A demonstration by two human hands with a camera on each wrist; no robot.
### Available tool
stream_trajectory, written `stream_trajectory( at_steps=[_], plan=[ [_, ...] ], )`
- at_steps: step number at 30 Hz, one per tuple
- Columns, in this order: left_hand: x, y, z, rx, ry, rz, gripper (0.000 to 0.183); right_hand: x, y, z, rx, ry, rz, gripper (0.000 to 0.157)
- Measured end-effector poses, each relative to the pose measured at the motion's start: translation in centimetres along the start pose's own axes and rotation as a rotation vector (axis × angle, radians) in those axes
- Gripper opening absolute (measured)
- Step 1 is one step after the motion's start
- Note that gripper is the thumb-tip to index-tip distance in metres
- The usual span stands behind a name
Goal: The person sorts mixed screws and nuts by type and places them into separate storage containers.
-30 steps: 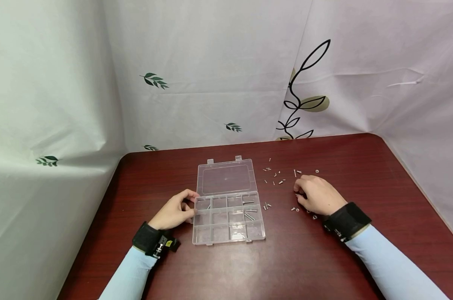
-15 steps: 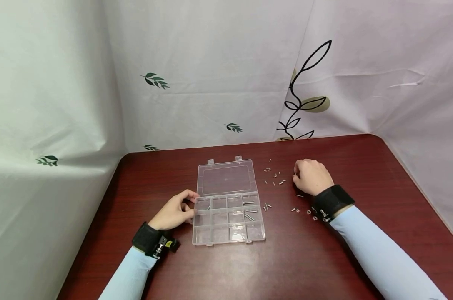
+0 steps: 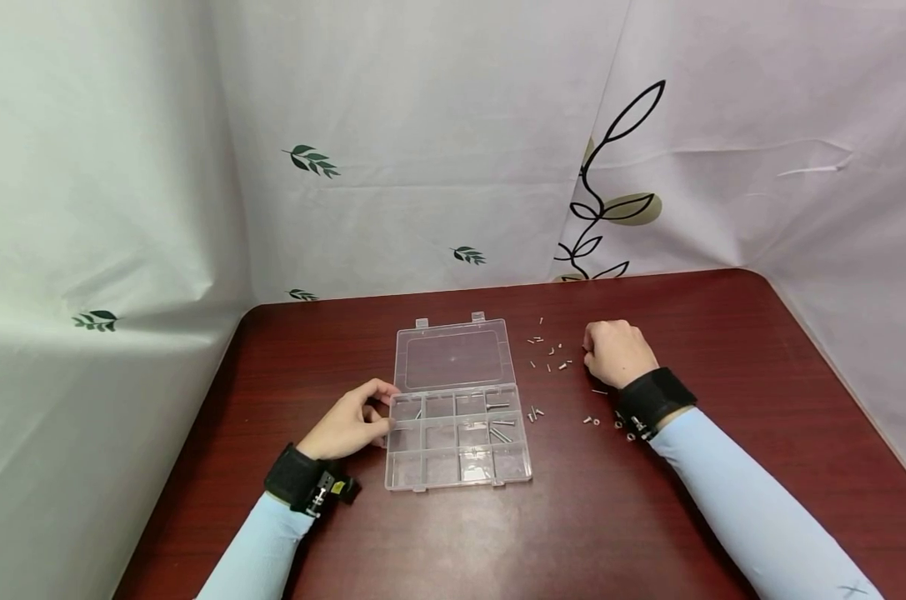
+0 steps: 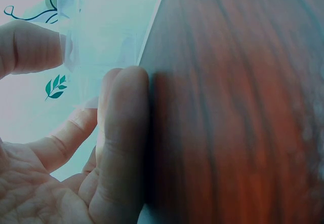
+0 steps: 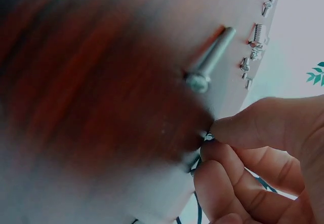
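Observation:
A clear plastic compartment box (image 3: pixel 441 462) lies with its lid (image 3: pixel 453 354) folded back; several long screws (image 3: pixel 501 434) are in its right-hand compartments. At its left edge my left hand (image 3: pixel 347 423) holds the box, thumb and fingers against the side wall (image 4: pixel 109 36). My right hand (image 3: pixel 619 354) is on the table to the right, fingers curled. In the right wrist view, thumb and index finger pinch a small shiny screw (image 5: pixel 208 137), mostly hidden by the fingertips. Close by lies a longer screw (image 5: pixel 210 59).
Several small screws (image 3: pixel 563 366) are scattered between box and right hand, with a few more (image 3: pixel 535 412) beside the box. Nuts (image 3: pixel 630 437) lie near the right wrist. The dark red table (image 3: pixel 453 542) meets a white patterned curtain (image 3: pixel 392 208) at the back.
My right hand has moved away from me to where two screws lay, uncovering a longer screw, then shifted slightly left. The left hand and box have stayed in place.

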State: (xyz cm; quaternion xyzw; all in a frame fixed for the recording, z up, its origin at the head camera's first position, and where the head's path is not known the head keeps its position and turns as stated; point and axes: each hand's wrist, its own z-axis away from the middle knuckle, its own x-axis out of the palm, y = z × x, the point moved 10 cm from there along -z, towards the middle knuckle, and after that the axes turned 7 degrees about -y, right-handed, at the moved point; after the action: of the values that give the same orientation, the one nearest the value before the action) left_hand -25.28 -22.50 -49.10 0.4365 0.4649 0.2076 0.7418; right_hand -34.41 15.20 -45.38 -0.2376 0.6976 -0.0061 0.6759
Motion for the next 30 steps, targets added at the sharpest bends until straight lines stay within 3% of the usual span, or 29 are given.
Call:
stream_trajectory(
  at_steps=[7,11,21,30],
  plan=[
    [0.1,0.0,0.1,-0.001,-0.009,0.014,0.041,0.4,0.0,0.4,0.045,-0.040,-0.041,0.012],
    [0.1,0.0,0.1,-0.002,-0.009,0.013,0.041,0.3,-1.0,0.7,0.026,-0.031,-0.065,0.013],
    [0.1,-0.1,0.1,-0.007,-0.010,0.007,0.041,-0.8,-8.3,2.5,-0.275,0.019,-0.156,0.017],
    [0.1,0.1,0.2,-0.012,-0.011,0.006,0.040,-1.0,-13.8,5.0,-0.473,0.028,-0.182,0.021]
  ],
)
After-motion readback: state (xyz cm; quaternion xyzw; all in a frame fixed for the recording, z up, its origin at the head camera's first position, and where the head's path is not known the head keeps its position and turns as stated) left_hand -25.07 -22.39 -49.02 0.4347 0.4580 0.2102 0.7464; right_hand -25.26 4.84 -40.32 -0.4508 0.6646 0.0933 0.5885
